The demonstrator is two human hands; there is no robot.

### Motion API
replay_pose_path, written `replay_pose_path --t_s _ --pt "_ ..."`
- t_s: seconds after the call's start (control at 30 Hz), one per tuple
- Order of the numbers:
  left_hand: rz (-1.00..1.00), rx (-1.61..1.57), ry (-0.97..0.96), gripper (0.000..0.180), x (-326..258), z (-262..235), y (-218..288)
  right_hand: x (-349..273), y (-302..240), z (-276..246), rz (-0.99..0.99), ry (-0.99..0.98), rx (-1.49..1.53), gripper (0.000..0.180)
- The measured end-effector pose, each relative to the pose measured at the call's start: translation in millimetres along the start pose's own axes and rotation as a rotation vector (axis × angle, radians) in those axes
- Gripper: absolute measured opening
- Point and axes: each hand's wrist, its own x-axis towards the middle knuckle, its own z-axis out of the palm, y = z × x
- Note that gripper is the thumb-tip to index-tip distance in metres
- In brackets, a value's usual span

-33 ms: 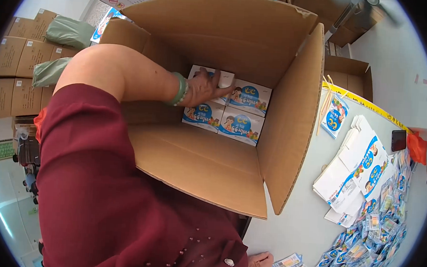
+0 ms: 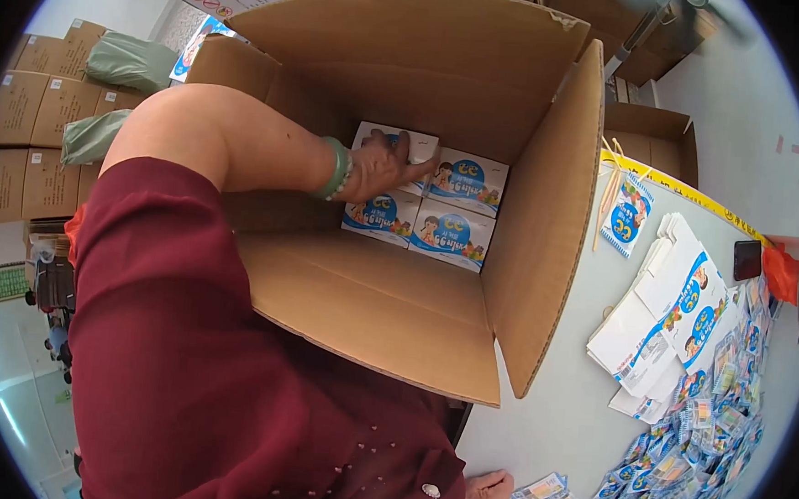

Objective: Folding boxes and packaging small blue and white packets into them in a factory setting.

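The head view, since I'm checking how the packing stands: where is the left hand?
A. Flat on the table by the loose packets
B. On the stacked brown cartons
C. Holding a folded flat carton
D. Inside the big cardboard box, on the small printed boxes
D: the left hand reaches into the cardboard box and rests on the small printed boxes at its bottom.

Packing room: stacked cartons (image 2: 22,135), flat packets (image 2: 679,312)

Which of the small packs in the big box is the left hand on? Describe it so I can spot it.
Find the big open cardboard box in the middle of the view. Four white-and-blue packs lie flat on its bottom. The left hand presses the far-left pack, the only one largely covered by fingers; the other three lie fully visible.
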Motion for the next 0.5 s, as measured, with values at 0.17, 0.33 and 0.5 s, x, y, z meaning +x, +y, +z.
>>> replay_pose_path --t_s 0.17,0.33,0.5 --pt "0.293 0.545 0.266 0.062 15.2 -3.2 -4.5 3.5 -8.3 2.4 -0.044 0.103 0.014 0.025" --pt "0.145 0.634 0.082 0.062 30.8 21.6 25.4 2.2 -8.6 1.2 0.015 0.096 0.010 0.023" --pt "0.234 0.198 0.014 0.062 21.9 -12.0 6.5 -3.2 -8.2 -1.5 0.072 0.092 -0.032 0.022"
